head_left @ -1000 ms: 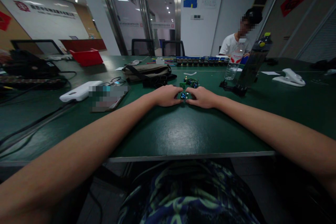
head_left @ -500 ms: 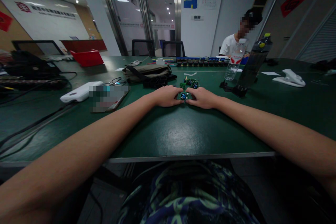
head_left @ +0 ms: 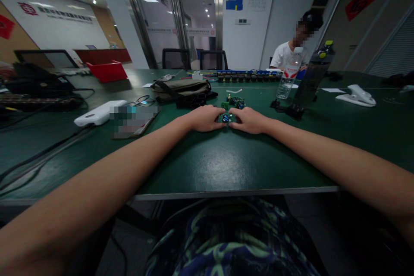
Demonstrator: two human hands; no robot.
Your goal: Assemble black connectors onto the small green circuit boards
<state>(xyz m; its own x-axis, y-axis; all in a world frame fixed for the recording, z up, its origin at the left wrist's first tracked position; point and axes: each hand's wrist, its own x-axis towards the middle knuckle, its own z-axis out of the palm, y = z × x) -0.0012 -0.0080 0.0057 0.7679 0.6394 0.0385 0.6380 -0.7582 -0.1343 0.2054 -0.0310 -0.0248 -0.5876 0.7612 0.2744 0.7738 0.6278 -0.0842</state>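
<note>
Both my hands rest on the green table (head_left: pixel 226 164), fingertips meeting around a small green circuit board (head_left: pixel 225 117) with a blue part on it. My left hand (head_left: pixel 203 118) pinches its left side and my right hand (head_left: pixel 248 120) pinches its right side. Just beyond, more small green circuit boards (head_left: pixel 236 102) lie on the table, apart from my fingers.
A tan bag (head_left: pixel 181 88) lies behind my left hand, a white device (head_left: pixel 98 113) and cables to the left. A clear water bottle (head_left: pixel 287 75) and a dark bottle (head_left: pixel 312 77) stand at the right. A person in a white shirt (head_left: pixel 286 54) sits across the table.
</note>
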